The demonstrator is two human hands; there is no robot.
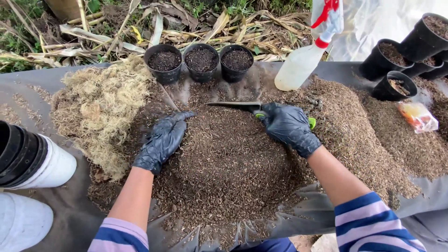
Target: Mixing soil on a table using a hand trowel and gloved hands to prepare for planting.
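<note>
Black-gloved, the right hand [288, 127] has its fingers curled tight round a green-handled trowel [247, 107], blade lying flat on the brown potting mix [224, 163]. Just beyond its tip stand three black pots [201, 62], each filled with dark mix. Resting on the heap, the left hand [161, 142] holds nothing, fingers loosely extended. A spray bottle [303, 60] leans beyond the right fingers.

Three pots [201, 61] behind soil heap [224, 163] — moss [100, 105] left, spray bottle [303, 63] right.

Head camera looks steeply down, close, at soil heap [228, 163]
</note>
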